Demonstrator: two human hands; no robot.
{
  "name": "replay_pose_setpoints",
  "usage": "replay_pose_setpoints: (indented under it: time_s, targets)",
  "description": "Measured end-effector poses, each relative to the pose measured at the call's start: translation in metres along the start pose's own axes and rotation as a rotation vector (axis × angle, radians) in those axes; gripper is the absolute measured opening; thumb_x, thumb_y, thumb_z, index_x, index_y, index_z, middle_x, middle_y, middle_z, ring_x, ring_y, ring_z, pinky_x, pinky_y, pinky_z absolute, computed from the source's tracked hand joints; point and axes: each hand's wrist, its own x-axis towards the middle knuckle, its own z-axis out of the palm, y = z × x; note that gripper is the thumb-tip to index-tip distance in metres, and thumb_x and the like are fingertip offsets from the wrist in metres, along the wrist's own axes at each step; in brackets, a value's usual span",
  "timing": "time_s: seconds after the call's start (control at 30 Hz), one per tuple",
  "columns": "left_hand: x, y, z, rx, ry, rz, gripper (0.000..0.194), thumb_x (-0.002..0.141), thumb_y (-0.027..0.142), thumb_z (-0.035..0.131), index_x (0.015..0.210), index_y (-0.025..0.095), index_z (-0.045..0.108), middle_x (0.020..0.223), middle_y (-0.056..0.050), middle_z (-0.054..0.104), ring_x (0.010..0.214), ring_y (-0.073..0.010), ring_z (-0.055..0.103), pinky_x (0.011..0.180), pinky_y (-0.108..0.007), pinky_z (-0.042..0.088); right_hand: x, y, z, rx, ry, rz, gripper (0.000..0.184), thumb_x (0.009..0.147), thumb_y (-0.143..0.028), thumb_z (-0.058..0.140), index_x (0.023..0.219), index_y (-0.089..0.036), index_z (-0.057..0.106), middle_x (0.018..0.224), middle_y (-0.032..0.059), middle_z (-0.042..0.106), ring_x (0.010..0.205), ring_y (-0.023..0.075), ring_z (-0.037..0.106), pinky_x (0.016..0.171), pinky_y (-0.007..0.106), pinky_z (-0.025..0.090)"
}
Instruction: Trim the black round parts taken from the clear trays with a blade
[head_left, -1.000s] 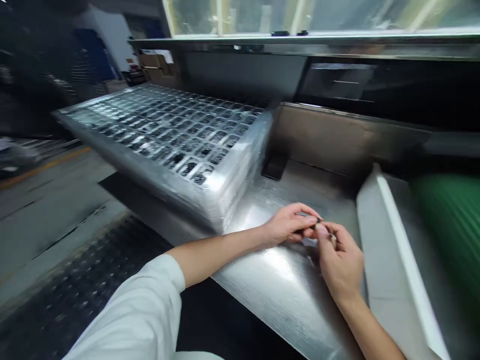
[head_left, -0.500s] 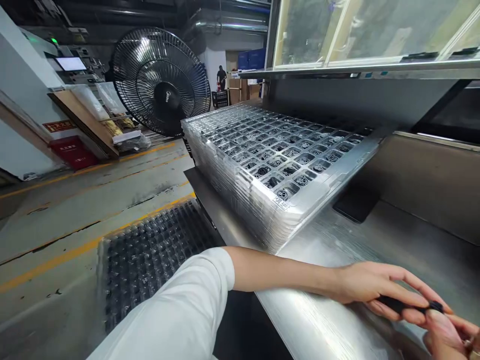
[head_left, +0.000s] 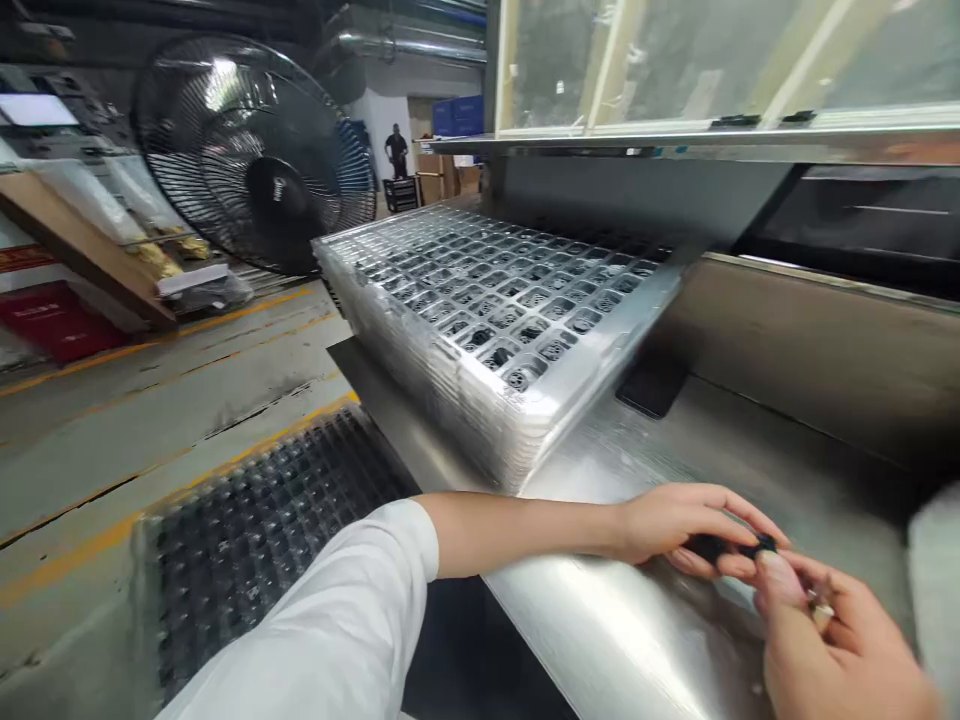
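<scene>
Over the steel bench [head_left: 600, 640], near right, left hand [head_left: 675, 525] has its fingers curled round a small dark part [head_left: 712, 547]. Right hand [head_left: 832, 640] pinches at the part's tip, slightly blurred. A part this small needs a steady, close grip. Left forearm [head_left: 525, 540] lies stretched across the bench; stacked clear plastic trays [head_left: 465, 400] sit far left.

- Since the blurred view a second ago, the head has turned left: the standing fan [head_left: 255, 155] and a distant person in black [head_left: 396, 150] now show sharply beyond the stack of clear plastic trays [head_left: 480, 330].
- Since half a second ago, the left hand [head_left: 694, 525] and its small black part [head_left: 712, 547] sit further left in view.
- More of the right hand [head_left: 836, 650] now shows.
- A pale blurred shape [head_left: 934, 590] has entered at the right edge.
</scene>
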Motion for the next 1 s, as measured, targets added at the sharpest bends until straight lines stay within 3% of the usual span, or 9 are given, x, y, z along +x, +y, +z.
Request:
replay_pose_setpoints:
  time_s: [0.1, 0.2, 0.4, 0.7, 0.87, 1.0]
  targets:
    - [-0.005, 0.002, 0.004, -0.003, -0.003, 0.039, 0.036, 0.078, 0.029, 0.069, 0.111, 0.016, 0.065, 0.059, 0.004, 0.051, 0.041, -0.0066, 0.03, 0.043, -0.02, 0.015, 0.0, -0.008, -0.001, 0.013, 0.003, -0.003, 0.052, 0.084, -0.079, 0.067, 0.091, -0.028, 0.067, 0.076, 0.008, 0.071, 0.065, 0.0318, 0.064, 0.056, 0.042, 0.045]
    - [-0.006, 0.001, 0.009, -0.012, -0.051, 0.094, 0.042, 0.078, 0.038, 0.074, 0.11, 0.015, 0.062, 0.06, 0.003, 0.054, 0.043, -0.0065, 0.031, 0.044, -0.021, 0.014, 0.0, -0.007, -0.002, 0.046, 0.015, -0.058, 0.048, 0.09, -0.071, 0.067, 0.093, -0.023, 0.067, 0.078, 0.0062, 0.071, 0.068, 0.0281, 0.064, 0.062, 0.037, 0.047]
    - [-0.008, 0.001, 0.018, 0.093, 0.005, 0.145, 0.06, 0.071, 0.057, 0.082, 0.107, 0.015, 0.058, 0.059, 0.005, 0.05, 0.049, -0.0068, 0.033, 0.047, -0.02, 0.017, -0.001, -0.004, -0.003, 0.089, 0.027, -0.112, 0.042, 0.095, -0.062, 0.067, 0.093, -0.021, 0.067, 0.079, 0.0045, 0.07, 0.066, 0.0239, 0.062, 0.059, 0.032, 0.044]
    - [-0.008, 0.002, 0.018, 0.056, 0.011, 0.178, 0.064, 0.07, 0.061, 0.082, 0.106, 0.018, 0.051, 0.06, 0.006, 0.051, 0.048, -0.0068, 0.032, 0.045, -0.019, 0.015, -0.002, -0.007, 0.0, 0.12, 0.032, -0.141, 0.031, 0.097, -0.052, 0.066, 0.098, -0.021, 0.069, 0.082, 0.0031, 0.07, 0.069, 0.0222, 0.063, 0.06, 0.031, 0.047]
    - [-0.009, 0.004, 0.02, 0.058, 0.07, 0.198, 0.06, 0.074, 0.058, 0.08, 0.107, 0.018, 0.051, 0.061, 0.005, 0.052, 0.049, -0.007, 0.036, 0.046, -0.019, 0.016, -0.001, -0.007, -0.001, 0.144, 0.014, -0.149, 0.038, 0.099, -0.06, 0.066, 0.098, -0.021, 0.069, 0.081, 0.0027, 0.068, 0.067, 0.0216, 0.061, 0.057, 0.03, 0.046]
    - [-0.011, 0.002, 0.022, 0.062, 0.083, 0.215, 0.058, 0.078, 0.057, 0.079, 0.11, 0.018, 0.051, 0.063, 0.005, 0.053, 0.05, -0.0064, 0.033, 0.046, -0.019, 0.016, -0.001, -0.004, -0.004, 0.153, -0.043, -0.16, 0.05, 0.104, -0.069, 0.052, 0.101, -0.022, 0.069, 0.08, 0.0028, 0.065, 0.064, 0.0219, 0.057, 0.056, 0.032, 0.042]
